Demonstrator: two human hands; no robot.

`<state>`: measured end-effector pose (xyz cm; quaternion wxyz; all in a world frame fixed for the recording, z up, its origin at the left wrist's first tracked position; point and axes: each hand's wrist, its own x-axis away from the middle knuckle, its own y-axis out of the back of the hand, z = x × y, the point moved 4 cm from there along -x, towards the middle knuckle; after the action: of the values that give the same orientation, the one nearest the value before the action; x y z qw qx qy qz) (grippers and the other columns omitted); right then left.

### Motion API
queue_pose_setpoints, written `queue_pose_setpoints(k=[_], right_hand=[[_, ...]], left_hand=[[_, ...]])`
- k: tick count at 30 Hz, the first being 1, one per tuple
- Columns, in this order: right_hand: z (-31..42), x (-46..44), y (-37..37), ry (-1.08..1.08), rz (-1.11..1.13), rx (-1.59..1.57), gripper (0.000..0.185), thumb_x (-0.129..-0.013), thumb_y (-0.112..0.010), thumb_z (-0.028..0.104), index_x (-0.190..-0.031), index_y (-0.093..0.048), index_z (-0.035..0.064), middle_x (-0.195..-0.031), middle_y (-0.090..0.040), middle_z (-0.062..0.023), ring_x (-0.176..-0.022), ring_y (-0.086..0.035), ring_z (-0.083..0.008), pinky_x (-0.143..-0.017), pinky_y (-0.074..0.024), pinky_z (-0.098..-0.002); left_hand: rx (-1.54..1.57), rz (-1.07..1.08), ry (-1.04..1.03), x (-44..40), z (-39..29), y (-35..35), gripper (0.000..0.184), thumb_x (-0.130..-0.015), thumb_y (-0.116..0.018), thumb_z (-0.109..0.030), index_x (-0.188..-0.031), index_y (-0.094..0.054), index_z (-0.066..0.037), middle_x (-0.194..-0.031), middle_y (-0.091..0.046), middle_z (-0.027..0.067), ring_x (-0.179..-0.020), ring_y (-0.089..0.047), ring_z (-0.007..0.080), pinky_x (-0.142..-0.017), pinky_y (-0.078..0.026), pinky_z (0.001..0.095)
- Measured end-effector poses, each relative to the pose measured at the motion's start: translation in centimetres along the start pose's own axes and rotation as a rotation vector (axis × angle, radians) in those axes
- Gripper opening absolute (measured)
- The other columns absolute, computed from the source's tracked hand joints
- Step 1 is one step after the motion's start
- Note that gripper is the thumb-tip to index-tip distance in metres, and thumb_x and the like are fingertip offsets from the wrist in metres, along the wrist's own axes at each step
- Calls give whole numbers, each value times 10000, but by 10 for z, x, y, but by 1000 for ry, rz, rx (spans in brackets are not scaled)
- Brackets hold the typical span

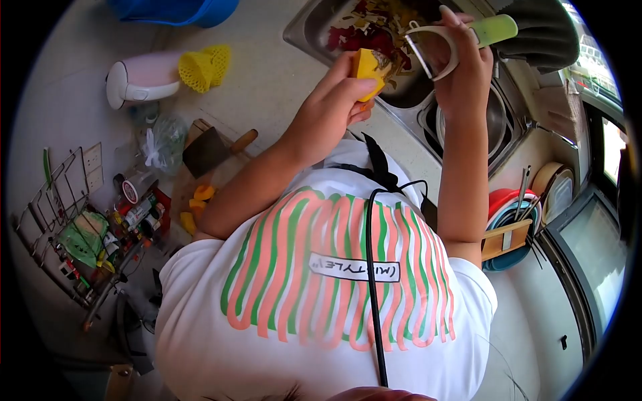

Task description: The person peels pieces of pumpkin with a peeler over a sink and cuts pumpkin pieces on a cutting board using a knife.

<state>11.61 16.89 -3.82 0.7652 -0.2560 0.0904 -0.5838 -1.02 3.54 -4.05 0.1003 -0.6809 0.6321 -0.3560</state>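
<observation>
My left hand [338,93] grips a piece of pumpkin [366,72] with bright yellow-orange flesh and some darker skin on its right side, held over the near edge of the sink [309,33]. In my right hand [465,70] is a Y-shaped peeler [496,30] with a pale green handle and a white head. Its blade points left, a short way from the pumpkin and not touching it. Beneath both hands, peelings [374,33] in yellow, brown and red lie in the sink.
A cleaver [207,152] and orange pumpkin chunks [200,197] rest on a cutting board at left. Beyond stand a pink-and-white kettle [144,79], yellow foam netting [204,67] and a blue basin [174,10]. A metal pot [496,123] sits in the second basin; stacked bowls [511,207] stand right.
</observation>
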Motion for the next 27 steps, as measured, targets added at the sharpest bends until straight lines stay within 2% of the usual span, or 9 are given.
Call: queue_pose_setpoints(k=[2,4,6,12,17,21,23,25,27], right_hand=[[-10,7,1,-80,181,-18,157,-850,-681,157,-875,-584,36,-746,-582,3,-645,-522,-60,-589,-386,-188],[-11,16,-11,-55,235,219,140,-849,-669,123,-911,-566,51,-753,-580,9,-624,-502,-55,-568,-355,-189],[-11,14,-13,-144,332,151,190,-814,-737,163,-806,-579,57,-835,-616,-35,-724,-586,-103,-652,-472,-238],[0,21,-30,-165,377,133,203,-793,-760,157,-863,-608,42,-906,-642,-32,-802,-606,-117,-726,-486,-258],[-4,20,-27,-195,369,175,196,-796,-751,140,-884,-606,41,-875,-626,-22,-781,-595,-112,-712,-482,-248],[-5,19,-19,-249,396,63,171,-820,-722,138,-886,-590,51,-803,-595,1,-692,-566,-92,-611,-453,-229],[-1,9,-26,-135,98,95,168,-844,-698,151,-883,-557,68,-739,-555,24,-567,-480,-54,-497,-369,-212],[-22,-37,56,22,-109,134,112,-866,-644,137,-936,-628,50,-842,-649,-10,-702,-553,-83,-618,-412,-215],[-19,-58,112,117,18,808,191,-858,-677,227,-889,-651,40,-778,-614,-4,-713,-534,-79,-616,-388,-223]], left_hand=[[-72,9,-18,1,-2,-8,355,-910,-492,-104,-1245,-390,-44,-897,-532,70,-688,-441,89,-614,-370,224],[-135,47,-33,1,-6,-17,366,-901,-538,-84,-1236,-399,-35,-891,-547,69,-670,-459,83,-597,-382,226],[-158,58,-14,1,-6,-22,329,-885,-597,-74,-1165,-430,-26,-776,-528,31,-582,-443,68,-522,-366,215],[-178,104,76,4,-6,-31,138,-886,-595,-101,-943,-482,-45,-620,-455,-9,-486,-384,59,-439,-308,218],[-152,113,98,5,0,-33,124,-887,-549,-115,-822,-454,-67,-562,-395,-14,-457,-356,73,-436,-290,227],[-46,155,96,9,7,-27,136,-876,-542,-104,-946,-440,-49,-634,-435,-2,-505,-394,62,-460,-324,230],[-33,106,53,17,1,-35,145,-868,-507,-100,-986,-448,-41,-608,-388,-13,-489,-358,67,-463,-306,229],[-157,153,-9,39,-15,-48,232,-865,-511,-102,-1073,-423,-47,-643,-404,-11,-525,-372,60,-488,-321,219],[-188,128,-46,38,-16,-45,239,-880,-523,-108,-1089,-424,-49,-672,-428,-6,-555,-391,59,-511,-338,214]])
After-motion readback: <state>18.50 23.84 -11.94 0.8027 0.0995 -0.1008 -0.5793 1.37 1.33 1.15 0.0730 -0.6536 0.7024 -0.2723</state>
